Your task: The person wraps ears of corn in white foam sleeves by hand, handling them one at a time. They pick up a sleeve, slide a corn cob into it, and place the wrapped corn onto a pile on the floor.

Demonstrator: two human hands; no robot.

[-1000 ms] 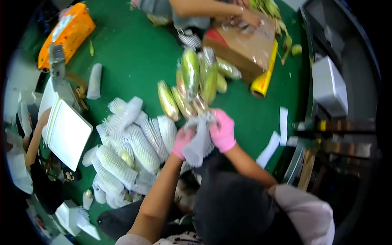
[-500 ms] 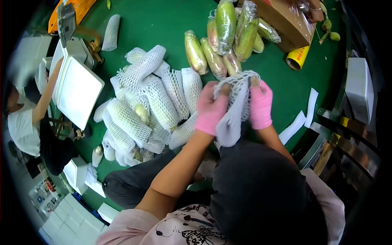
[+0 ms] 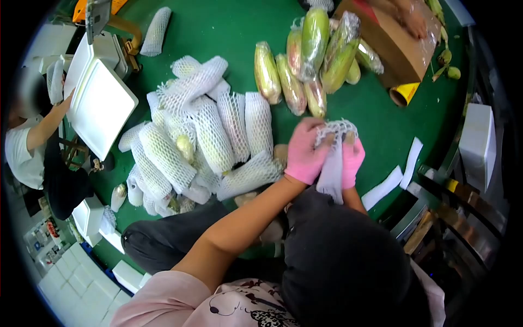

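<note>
My left hand (image 3: 305, 151), in a pink glove with bare fingertips, grips one side of an empty white foam net sleeve (image 3: 330, 173). Gloved the same way, my right hand (image 3: 352, 159) pinches the other side, and the sleeve's mouth is stretched between them. Its lower end hangs toward my lap. Just beyond my hands lie several film-wrapped ears of corn (image 3: 267, 76) with green and pinkish husks. To the left is a heap of corn in foam net sleeves (image 3: 163, 158), one of them close to my left wrist.
A cardboard box (image 3: 389, 65) stands at the far right with another person's hand (image 3: 415, 24) on it. Nearby are a yellow roll (image 3: 404, 94) and white foam strips (image 3: 382, 188). At left, a co-worker (image 3: 32, 147) reaches toward a white foam box lid (image 3: 103, 109).
My hands have come closer together, narrowing the sleeve's mouth. The view has shifted slightly. The co-worker at left now has a white net-covered thing raised near the head.
</note>
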